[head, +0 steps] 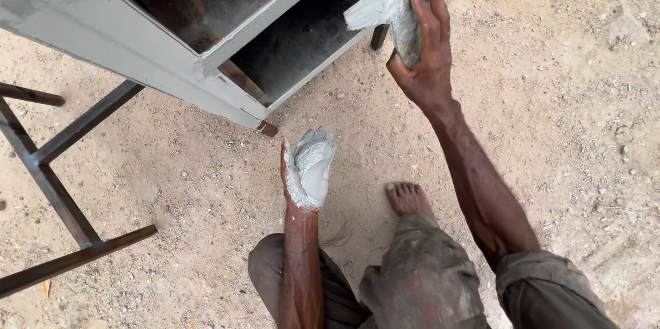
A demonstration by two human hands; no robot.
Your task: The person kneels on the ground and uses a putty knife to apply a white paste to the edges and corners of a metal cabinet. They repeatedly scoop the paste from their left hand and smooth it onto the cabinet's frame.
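while crouched on sandy ground (pixel 550 95), smearing grey filler (pixel 313 171) onto a grey metal cabinet (pixel 137 47).
right hand (pixel 423 47) curled around a filler-coated scraper (pixel 392 2), pressed to cabinet's open door edge; left hand (pixel 306 167) cupped palm up, fingers loosely spread, heaped with filler, just below cabinet corner. bare foot (pixel 409 198) between arms; rusty frame (pixel 55 184) off to left.
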